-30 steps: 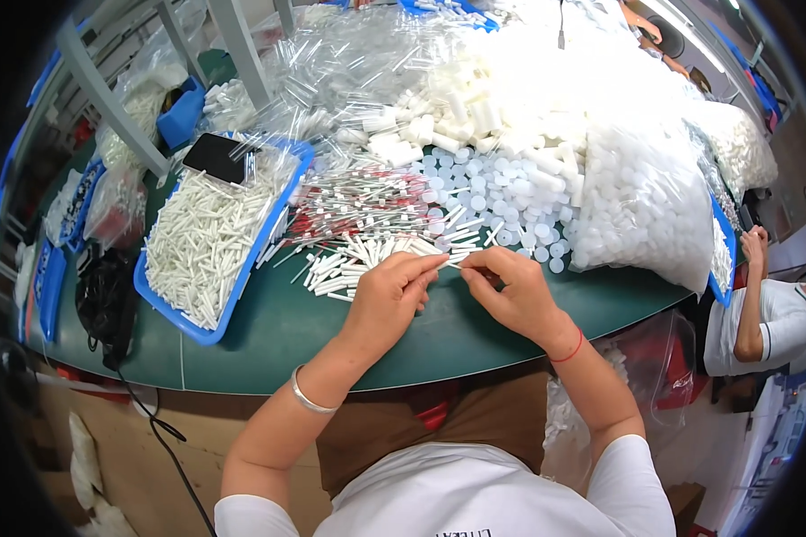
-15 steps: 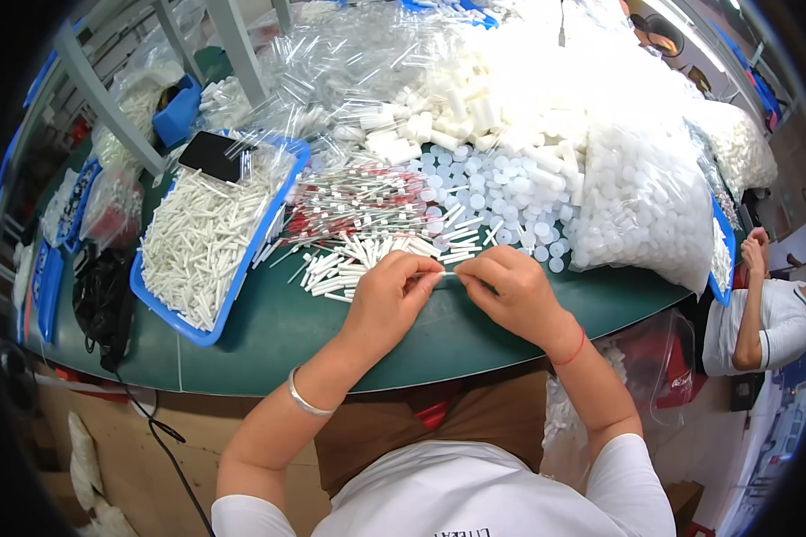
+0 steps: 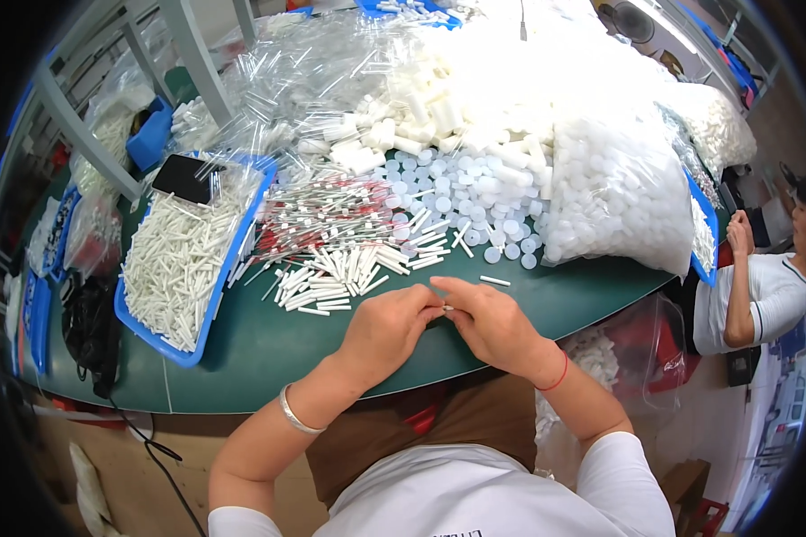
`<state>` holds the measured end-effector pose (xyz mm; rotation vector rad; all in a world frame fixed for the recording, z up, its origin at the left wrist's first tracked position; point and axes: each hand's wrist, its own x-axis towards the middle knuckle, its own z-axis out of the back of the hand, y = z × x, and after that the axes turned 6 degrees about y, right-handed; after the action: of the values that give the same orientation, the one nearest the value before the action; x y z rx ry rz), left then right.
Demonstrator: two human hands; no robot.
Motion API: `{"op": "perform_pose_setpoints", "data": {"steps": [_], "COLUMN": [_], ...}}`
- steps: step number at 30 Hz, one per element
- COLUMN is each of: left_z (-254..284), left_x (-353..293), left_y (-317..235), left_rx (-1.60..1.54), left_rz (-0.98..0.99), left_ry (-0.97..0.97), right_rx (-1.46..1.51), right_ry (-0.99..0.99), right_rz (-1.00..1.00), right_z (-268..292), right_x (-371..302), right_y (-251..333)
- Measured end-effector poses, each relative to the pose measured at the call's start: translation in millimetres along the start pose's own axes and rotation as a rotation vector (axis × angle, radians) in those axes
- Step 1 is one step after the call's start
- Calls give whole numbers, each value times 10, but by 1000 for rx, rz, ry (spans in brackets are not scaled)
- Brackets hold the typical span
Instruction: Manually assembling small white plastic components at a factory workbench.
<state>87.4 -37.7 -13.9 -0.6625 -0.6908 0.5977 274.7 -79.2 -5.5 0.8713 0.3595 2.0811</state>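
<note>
Head view: steady the small white piece [image 3: 447, 308] in the pinched grip of the left hand [image 3: 383, 329], squaring up the right hand [image 3: 495, 328], with grip there unclear.

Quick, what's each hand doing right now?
Left hand: closed, pinching a small white piece.
Right hand: up against that piece; whether it grips cannot be told.

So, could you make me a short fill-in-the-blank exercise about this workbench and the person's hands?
1. The left hand and right hand meet at a small ____ piece.
2. The tray with the phone at its far end is ____.
3. The bag nearest the discs lies to their ____.
4. The silver bangle is on the person's ____ arm.

Missing words: white; blue; right; left.
</note>
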Motion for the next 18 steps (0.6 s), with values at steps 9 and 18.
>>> {"op": "perform_pose_setpoints", "data": {"steps": [9, 18], "left_z": [-176, -575], "left_x": [721, 864], "left_y": [-21, 177], "left_rx": [126, 303], "left_rz": [-130, -129], "left_ry": [-63, 92], "right_rx": [-130, 619], "right_ry": [-263, -579], "right_rz": [-220, -503], "right_z": [367, 372], "right_x": [-201, -299], "right_y": [-97, -264]}}
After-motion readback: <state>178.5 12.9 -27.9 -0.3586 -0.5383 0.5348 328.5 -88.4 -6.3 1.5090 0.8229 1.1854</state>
